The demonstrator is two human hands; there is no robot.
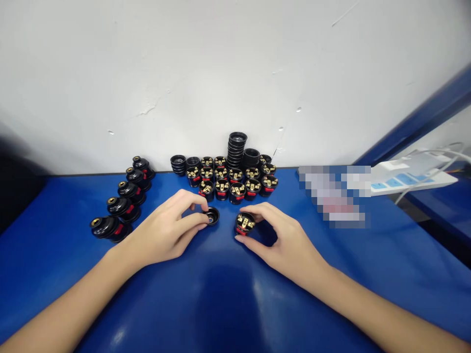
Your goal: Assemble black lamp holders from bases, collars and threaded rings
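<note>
My left hand (172,228) pinches a round black cap (213,215), its hollow side facing up. Between the thumb and fingers of my right hand (281,230) is a black lamp socket body (245,224) with brass contacts on top and a red tab at its side. The cap and the socket body are a short way apart. Just beyond them, similar socket bodies (222,189) stand in rows, brass contacts upward. Behind these rise a tall stack of black caps (236,149), a shorter stack (178,164) and black rings (251,157).
Several closed black sockets (110,228) with brass-lined top holes form a slanting row at the left. At the right lie a blurred-out flat item (327,196) and a white power strip (412,181) with cables. A white wall (221,73) borders the blue table (235,304).
</note>
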